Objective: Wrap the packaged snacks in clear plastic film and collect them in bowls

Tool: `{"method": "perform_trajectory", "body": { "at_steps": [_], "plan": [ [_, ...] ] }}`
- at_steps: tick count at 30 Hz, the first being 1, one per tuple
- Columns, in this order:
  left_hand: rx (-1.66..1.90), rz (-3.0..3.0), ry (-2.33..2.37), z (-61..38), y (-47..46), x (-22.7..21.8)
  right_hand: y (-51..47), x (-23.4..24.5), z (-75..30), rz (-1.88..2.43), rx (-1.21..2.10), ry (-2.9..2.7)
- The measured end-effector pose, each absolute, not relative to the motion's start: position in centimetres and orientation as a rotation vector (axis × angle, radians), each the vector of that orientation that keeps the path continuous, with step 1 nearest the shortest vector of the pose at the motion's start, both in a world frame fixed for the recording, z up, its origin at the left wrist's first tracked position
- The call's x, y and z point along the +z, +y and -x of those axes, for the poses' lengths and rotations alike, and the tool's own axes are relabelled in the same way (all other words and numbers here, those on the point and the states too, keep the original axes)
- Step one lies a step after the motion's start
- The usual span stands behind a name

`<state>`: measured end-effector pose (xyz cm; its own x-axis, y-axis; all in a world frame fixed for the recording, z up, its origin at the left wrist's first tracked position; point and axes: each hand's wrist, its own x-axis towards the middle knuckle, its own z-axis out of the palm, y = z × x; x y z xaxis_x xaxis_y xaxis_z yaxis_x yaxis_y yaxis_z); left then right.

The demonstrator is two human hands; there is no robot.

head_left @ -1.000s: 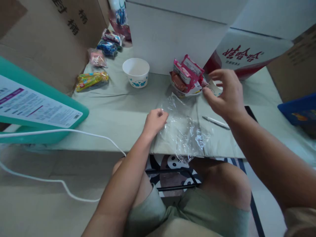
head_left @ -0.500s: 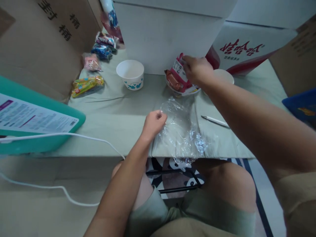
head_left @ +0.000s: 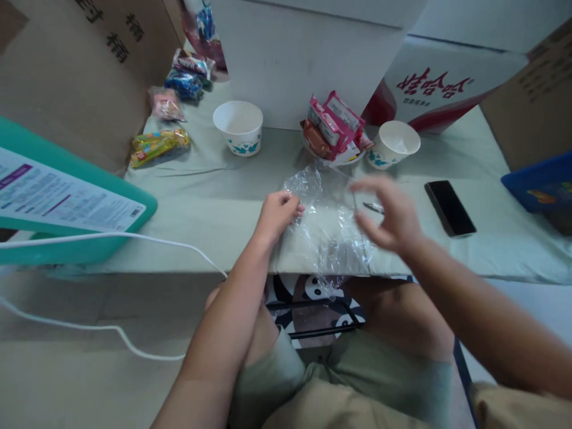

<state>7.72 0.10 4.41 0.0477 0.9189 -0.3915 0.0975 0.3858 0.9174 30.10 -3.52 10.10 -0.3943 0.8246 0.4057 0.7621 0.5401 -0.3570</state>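
Pink packets (head_left: pixel 336 126) in white bowl (head_left: pixel 351 160)

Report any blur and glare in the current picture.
Head view: the right hand is smeared by motion blur; head view: the left hand looks sharper; head view: small bright glints speckle the crumpled clear plastic.

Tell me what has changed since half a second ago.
The right hand has left the pink packets and come back toward the person, now blurred beside the clear plastic. That uncovers the phone and more of the right paper cup. The left hand stays at the plastic's left side; the packets and left paper cup stay put.
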Motion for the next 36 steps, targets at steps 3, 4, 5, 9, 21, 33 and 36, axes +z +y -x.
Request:
{"method": "perform_trajectory", "body": {
  "at_steps": [3, 4, 5, 9, 21, 33, 36],
  "plan": [
    [0.843, -0.8, 1.315, -7.4, -0.1, 4.9, -11.2, 3.8, -32.5, 1.323, 0.347, -2.538],
    [0.846, -0.745, 1.284, -7.3, -0.2, 5.0, -13.0, 2.1, -33.0, 1.41, 0.357, -2.544],
    [0.85, -0.708, 1.26, -7.1, -0.3, 5.0, -14.3, 0.8, -33.5, 1.482, 0.343, -2.491],
    [0.897, -0.813, 1.356, -6.5, -1.2, 4.8, -15.8, -0.5, -34.4, 1.465, 0.324, -2.16],
    [0.807, -1.662, 1.485, -2.3, -2.3, 3.3, -13.7, -1.1, -37.5, 1.432, 0.542, -1.383],
    [0.839, -1.746, 1.179, -6.3, -2.0, 3.5, -13.4, -0.6, -38.3, 1.388, 0.68, -1.101],
    [0.934, -1.525, 1.339, -6.6, -2.0, 3.1, -13.2, -1.1, -38.3, 1.506, 0.681, -0.948]
  ]
}}
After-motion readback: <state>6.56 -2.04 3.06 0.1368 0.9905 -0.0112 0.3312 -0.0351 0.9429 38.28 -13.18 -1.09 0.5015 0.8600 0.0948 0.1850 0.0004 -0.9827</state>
